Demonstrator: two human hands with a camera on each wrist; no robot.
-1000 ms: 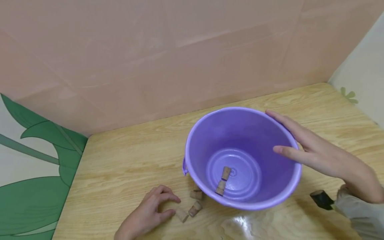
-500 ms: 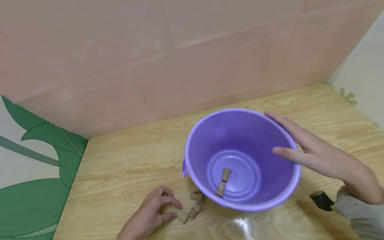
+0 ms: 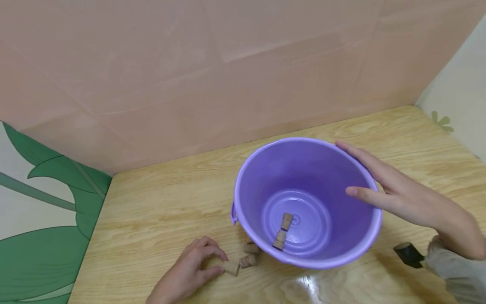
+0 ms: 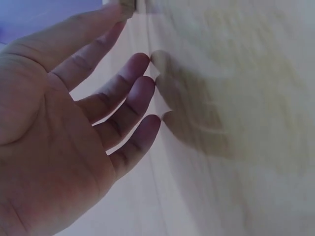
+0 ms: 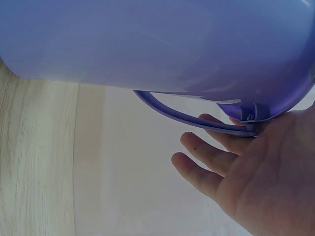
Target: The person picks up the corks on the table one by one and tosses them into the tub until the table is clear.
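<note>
On the wooden table, my left hand point(image 3: 190, 267) pinches a pale cork point(image 3: 231, 268) between thumb and index fingertip; in the left wrist view only a bit of this cork point(image 4: 129, 7) shows at the top, and the other fingertips touch the table. Two more corks lie beside it, a near cork point(image 3: 248, 261) and a far cork point(image 3: 251, 248) partly under the bucket's rim. My right hand point(image 3: 398, 192) holds the purple bucket point(image 3: 243, 211) by its right rim, thumb inside, fingers outside. Inside, on the bottom, lie an upper cork point(image 3: 286, 221) and a lower cork point(image 3: 279, 240).
A dark, stubby cylindrical object point(image 3: 409, 255) sits near the right sleeve point(image 3: 455, 270). The bucket's handle point(image 5: 182, 116) hangs beside my right fingers. A pinkish sheet point(image 3: 212, 84) rises behind the table point(image 3: 159, 202), with a leaf-patterned panel point(image 3: 41, 261) at left.
My left fingers have closed on the pale cork and turned it slightly. The near cork beside it has turned to lie more level. The bucket and right hand stay about where they were.
</note>
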